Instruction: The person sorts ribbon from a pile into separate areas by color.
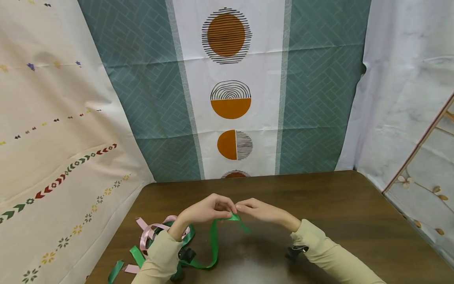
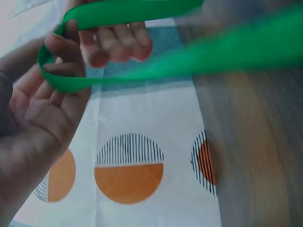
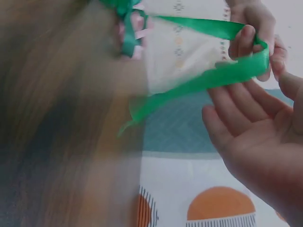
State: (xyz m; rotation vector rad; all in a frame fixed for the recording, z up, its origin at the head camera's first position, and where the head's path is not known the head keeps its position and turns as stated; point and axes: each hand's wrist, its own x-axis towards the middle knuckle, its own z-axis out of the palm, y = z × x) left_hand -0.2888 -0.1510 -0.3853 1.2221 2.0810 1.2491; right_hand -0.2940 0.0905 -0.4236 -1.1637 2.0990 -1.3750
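Observation:
A narrow green ribbon (image 1: pixel 214 241) folds over near the fingertips of my left hand (image 1: pixel 209 208), which pinches it above the table. From the fold, one length hangs down and curves along the table to the left; a short loose end dangles on the right. My right hand (image 1: pixel 264 211) meets the left at the fingertips. In the right wrist view, the right hand (image 3: pixel 258 125) has extended fingers behind the ribbon (image 3: pixel 203 81), its thumb close to the fold. The left wrist view shows the ribbon (image 2: pixel 132 15) looping round the fingers of the left hand (image 2: pixel 47 113).
Pink ribbon (image 1: pixel 145 238) and darker green ribbon lie tangled beside the left forearm. Short green and pink ribbon ends (image 1: pixel 115 271) spread toward the table's left edge. The brown wooden table (image 1: pixel 340 221) backs onto a patterned cloth (image 1: pixel 315 98); both wrists carry small black cameras.

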